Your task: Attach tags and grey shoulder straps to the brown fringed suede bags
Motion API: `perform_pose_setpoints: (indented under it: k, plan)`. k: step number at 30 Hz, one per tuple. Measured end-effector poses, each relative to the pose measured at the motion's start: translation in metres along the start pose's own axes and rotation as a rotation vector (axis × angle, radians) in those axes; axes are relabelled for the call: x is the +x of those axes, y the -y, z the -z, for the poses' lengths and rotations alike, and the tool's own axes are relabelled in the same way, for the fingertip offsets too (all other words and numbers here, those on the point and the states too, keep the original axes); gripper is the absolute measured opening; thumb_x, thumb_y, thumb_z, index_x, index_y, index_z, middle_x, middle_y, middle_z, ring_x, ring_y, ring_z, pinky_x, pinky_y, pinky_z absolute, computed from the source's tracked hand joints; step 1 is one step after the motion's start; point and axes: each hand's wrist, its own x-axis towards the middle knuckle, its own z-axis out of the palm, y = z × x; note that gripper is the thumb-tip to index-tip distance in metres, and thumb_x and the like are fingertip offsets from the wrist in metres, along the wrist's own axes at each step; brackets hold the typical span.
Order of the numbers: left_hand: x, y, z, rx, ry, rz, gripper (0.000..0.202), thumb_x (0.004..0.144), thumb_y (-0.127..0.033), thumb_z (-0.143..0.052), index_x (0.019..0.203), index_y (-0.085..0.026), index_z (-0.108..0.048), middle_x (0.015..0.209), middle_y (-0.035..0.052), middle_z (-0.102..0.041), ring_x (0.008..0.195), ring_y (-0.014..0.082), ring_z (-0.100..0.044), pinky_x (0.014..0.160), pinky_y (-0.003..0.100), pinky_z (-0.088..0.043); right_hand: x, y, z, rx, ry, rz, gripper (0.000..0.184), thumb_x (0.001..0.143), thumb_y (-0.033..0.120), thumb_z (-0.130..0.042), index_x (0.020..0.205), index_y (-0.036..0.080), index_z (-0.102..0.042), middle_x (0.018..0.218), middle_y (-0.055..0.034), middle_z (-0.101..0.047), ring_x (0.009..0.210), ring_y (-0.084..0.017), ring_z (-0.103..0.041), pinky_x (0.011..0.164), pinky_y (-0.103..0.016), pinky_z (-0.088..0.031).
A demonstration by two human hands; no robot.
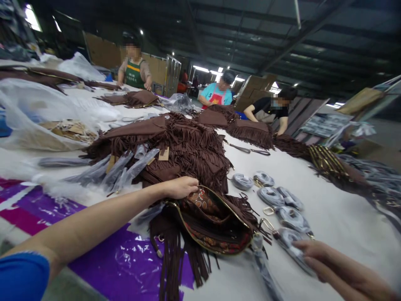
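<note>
An unzipped brown fringed handbag (216, 221) lies gaping in front of me, its patterned lining and gold zip showing. My left hand (183, 187) is closed on the bag's upper edge, near one end of the zip. At the lower right, my right hand (328, 261) has its fingers on a coiled strap (293, 246) in clear wrapping; part of that coil is hidden under the fingers. Several more wrapped strap coils (271, 196) lie just beyond it. A thin plastic-wrapped piece (265, 267) hangs down by the bag's right end.
Behind the bag is a heap of brown fringed bags (194, 146). A clear plastic sack (34, 121) with tags stands at the left, and purple plastic sheeting (106, 263) covers the near left. Three co-workers (216, 94) work across the white table (338, 209).
</note>
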Motion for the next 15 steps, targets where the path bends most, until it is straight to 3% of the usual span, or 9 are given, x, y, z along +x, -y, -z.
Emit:
perform_pose_setpoints:
  k: [2,3,4,6,8,10,12,15]
  plan:
    - [0.0,-0.001,0.001,0.028,0.012,-0.013,0.019,0.092,-0.021,-0.04,0.075,-0.017,-0.046,0.075,-0.0014,-0.05,0.073,0.0137,-0.048,0.067,0.023,-0.038,0.01,0.06,-0.012,0.151,0.357,-0.016,0.028,0.093,0.047,-0.052,0.083,0.026,-0.066,0.109,-0.0071,-0.071,0.078,-0.023,-0.068,0.061,-0.026,-0.056]
    - [-0.002,-0.002,0.001,0.039,0.019,-0.018,0.019,0.092,-0.021,-0.04,0.075,-0.017,-0.047,0.075,-0.0009,-0.051,0.073,0.0142,-0.049,0.068,0.023,-0.039,0.018,0.086,-0.021,0.183,0.45,-0.01,0.027,0.094,0.043,-0.051,0.079,0.024,-0.063,0.107,-0.0072,-0.07,0.08,-0.023,-0.068,0.066,-0.027,-0.055]
    - [-0.004,-0.005,0.0,0.06,0.022,-0.022,0.018,0.093,-0.021,-0.04,0.076,-0.017,-0.048,0.076,-0.0003,-0.052,0.074,0.0148,-0.05,0.069,0.024,-0.04,0.026,0.107,-0.031,0.21,0.511,-0.004,0.024,0.093,0.039,-0.052,0.076,0.024,-0.06,0.102,-0.007,-0.07,0.088,-0.025,-0.067,0.073,-0.029,-0.053]
    - [-0.015,-0.016,-0.002,0.18,-0.042,-0.034,0.014,0.093,-0.019,-0.042,0.083,-0.016,-0.052,0.081,0.0023,-0.057,0.075,0.0167,-0.053,0.071,0.027,-0.042,0.042,0.133,-0.049,0.26,0.508,0.016,0.024,0.093,0.037,-0.05,0.073,0.024,-0.055,0.078,-0.0061,-0.067,0.114,-0.031,-0.057,0.085,-0.034,-0.048]
    - [-0.031,-0.034,-0.006,0.39,-0.158,-0.145,0.013,0.094,-0.016,-0.041,0.092,-0.015,-0.055,0.091,0.0067,-0.06,0.081,0.0195,-0.056,0.075,0.03,-0.044,0.055,0.137,-0.061,0.387,0.461,0.014,0.028,0.094,0.042,-0.05,0.073,0.024,-0.051,0.066,-0.0044,-0.061,0.124,-0.032,-0.048,0.091,-0.036,-0.043]
    - [-0.046,-0.055,-0.014,0.556,-0.203,-0.362,0.017,0.095,-0.014,-0.04,0.094,-0.016,-0.057,0.099,0.0097,-0.062,0.087,0.0213,-0.057,0.079,0.032,-0.046,0.062,0.129,-0.065,0.564,0.429,-0.04,0.032,0.094,0.049,-0.051,0.075,0.024,-0.049,0.06,-0.0004,-0.056,0.101,-0.028,-0.059,0.08,-0.032,-0.044]
    - [-0.054,-0.074,-0.027,0.57,-0.102,-0.542,0.017,0.094,-0.013,-0.043,0.092,-0.016,-0.059,0.099,0.0097,-0.064,0.089,0.0213,-0.059,0.08,0.03,-0.048,0.065,0.118,-0.065,0.709,0.419,-0.12,0.036,0.092,0.055,-0.054,0.077,0.023,-0.048,0.057,0.0042,-0.052,0.062,-0.017,-0.053,0.059,-0.024,-0.038]
    - [-0.041,-0.087,-0.053,0.452,0.01,-0.515,0.016,0.084,-0.006,-0.052,0.092,-0.015,-0.062,0.095,0.0095,-0.067,0.087,0.0215,-0.063,0.078,0.028,-0.051,0.067,0.109,-0.064,0.817,0.411,-0.203,0.042,0.089,0.059,-0.059,0.075,0.022,-0.046,0.055,0.0067,-0.051,0.046,-0.009,-0.03,0.046,-0.021,-0.02]
